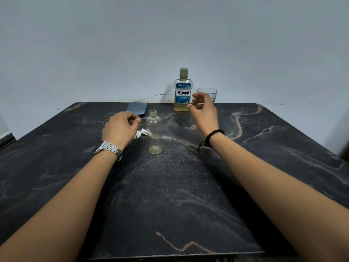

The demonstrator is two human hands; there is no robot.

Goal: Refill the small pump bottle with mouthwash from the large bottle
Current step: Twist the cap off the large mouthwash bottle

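Centre: we see the small bottle [154,132] upright on the table [188,186].
Left: pump head [140,133] lies beside it.
Behind: large bottle [182,90], glass [207,94] to its right, cloth [137,108] to its left.

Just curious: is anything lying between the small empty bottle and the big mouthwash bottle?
No: the head view shows only bare table between small bottle and mouthwash bottle.

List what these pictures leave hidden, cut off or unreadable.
Head view only:
- Pump head: mostly hidden behind the left hand; only a white bit shows.
- Glass: lower part covered by the right hand; contents cannot be told.
- Large bottle: small label print too small to read.
- Blue cloth: near corner hidden by the left hand's fingers.
- Table: near edge and sides cut off by the frame.
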